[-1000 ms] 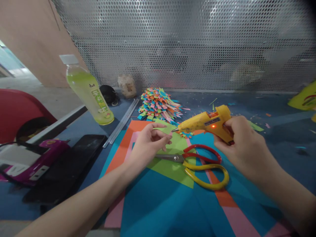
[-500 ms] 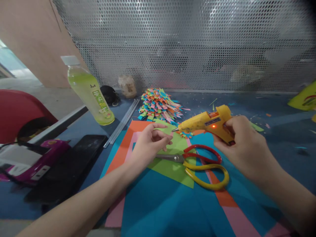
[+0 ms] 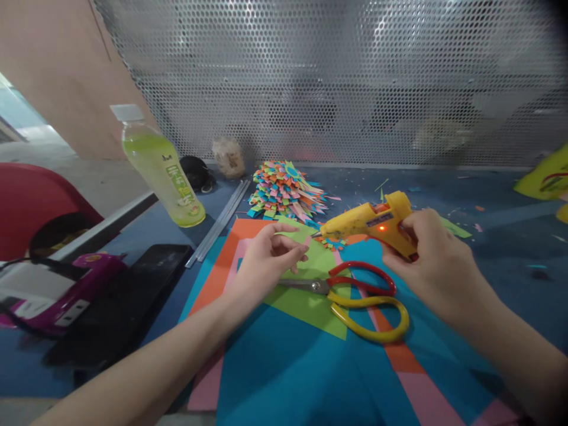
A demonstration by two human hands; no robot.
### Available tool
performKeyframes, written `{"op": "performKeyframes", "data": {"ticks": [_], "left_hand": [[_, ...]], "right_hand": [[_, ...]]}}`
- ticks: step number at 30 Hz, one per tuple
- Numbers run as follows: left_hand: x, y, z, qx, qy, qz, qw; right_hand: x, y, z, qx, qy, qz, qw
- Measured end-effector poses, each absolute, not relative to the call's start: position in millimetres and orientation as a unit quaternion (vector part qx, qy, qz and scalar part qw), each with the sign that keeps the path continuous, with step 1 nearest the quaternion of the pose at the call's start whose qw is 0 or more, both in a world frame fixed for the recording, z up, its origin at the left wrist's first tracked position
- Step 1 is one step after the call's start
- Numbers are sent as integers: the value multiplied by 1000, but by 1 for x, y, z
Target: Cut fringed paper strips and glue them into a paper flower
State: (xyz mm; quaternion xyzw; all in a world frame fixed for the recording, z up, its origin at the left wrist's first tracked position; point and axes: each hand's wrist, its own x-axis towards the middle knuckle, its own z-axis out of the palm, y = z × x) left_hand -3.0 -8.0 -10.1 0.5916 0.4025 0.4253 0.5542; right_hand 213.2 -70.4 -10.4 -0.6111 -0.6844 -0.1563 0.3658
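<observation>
Head view is showing little changing: the right hand (image 3: 437,260) is gripping the yellow glue gun (image 3: 366,220) just beyond the scissors (image 3: 316,287), its nozzle (image 3: 316,234) pointing toward the left hand (image 3: 274,251), so work is apparently holding at one spot. The left fingers are curling toward the thumb; whether they are pinching anything, I cannot tell. Since the earlier frame, everything is shifting only slightly together.
</observation>
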Motion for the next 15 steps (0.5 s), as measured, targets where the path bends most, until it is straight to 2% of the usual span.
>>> {"op": "performKeyframes", "data": {"ticks": [15], "left_hand": [[-2,-3,-16,587,403,422,561]], "right_hand": [[204,-70,-5,-652,-651,-118,372]]}}
